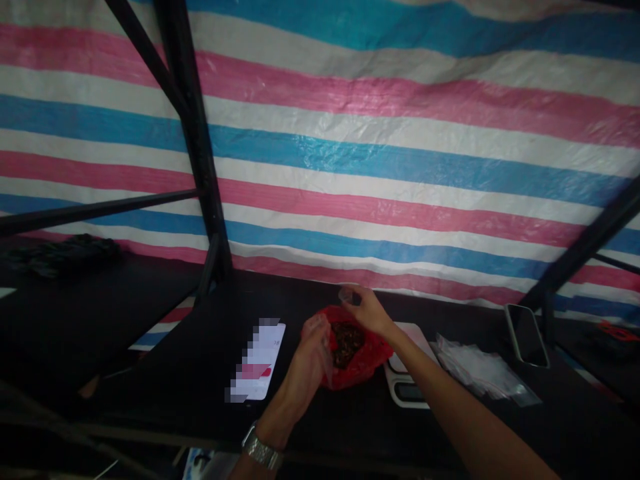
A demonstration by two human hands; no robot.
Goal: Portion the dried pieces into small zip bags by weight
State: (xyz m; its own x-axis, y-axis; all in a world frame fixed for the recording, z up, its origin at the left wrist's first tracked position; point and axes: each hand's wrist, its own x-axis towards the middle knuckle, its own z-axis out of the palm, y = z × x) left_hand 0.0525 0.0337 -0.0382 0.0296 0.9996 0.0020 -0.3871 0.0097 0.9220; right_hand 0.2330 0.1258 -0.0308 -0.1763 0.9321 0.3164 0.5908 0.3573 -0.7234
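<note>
A red plastic bag (367,367) stands open on the black table, with many small brown pieces (347,343) inside; their kind is too blurred to tell. At the bag's left side, my left hand (307,357) has its fingers closed on a clear plastic bag (327,357). Above the red bag's far rim, my right hand (367,310) pinches a small clear, cup-like plastic piece (345,295). Partly behind my right forearm sits a white digital scale (407,393), beside the red bag.
Clear zip bags (483,370) lie in a pile right of the scale. A phone (527,337) rests against the right frame post. Another lit phone (263,363) lies left of my hands. Black metal posts (197,160) and a striped tarp (375,153) stand behind.
</note>
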